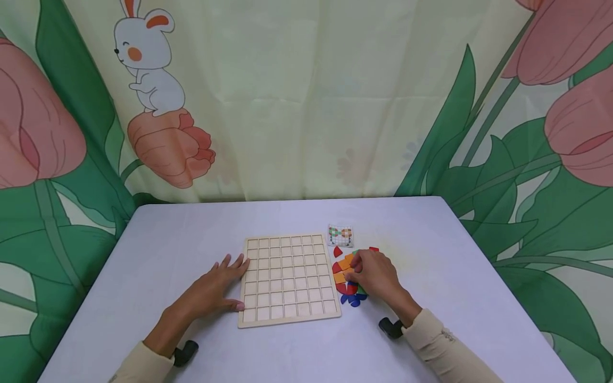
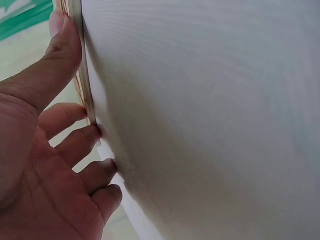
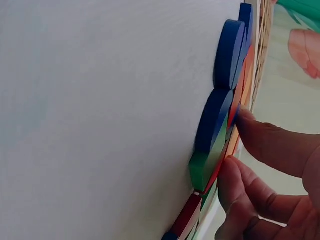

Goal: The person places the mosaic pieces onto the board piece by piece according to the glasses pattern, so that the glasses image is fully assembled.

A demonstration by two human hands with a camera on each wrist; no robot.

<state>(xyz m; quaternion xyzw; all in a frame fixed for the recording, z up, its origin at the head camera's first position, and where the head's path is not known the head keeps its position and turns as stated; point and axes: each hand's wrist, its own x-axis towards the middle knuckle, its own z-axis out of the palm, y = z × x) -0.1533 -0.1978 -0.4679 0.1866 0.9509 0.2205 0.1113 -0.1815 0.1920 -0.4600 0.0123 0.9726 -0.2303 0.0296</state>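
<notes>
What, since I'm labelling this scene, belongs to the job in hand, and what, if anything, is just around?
Likely in the job:
wooden grid board, touched by the left hand
coloured pieces, at the right hand
small printed card, probably, beside them

Just surroundings:
white table
printed curtain
black devices at the wrists

The head view is evenly bright, wrists dimmer.
</notes>
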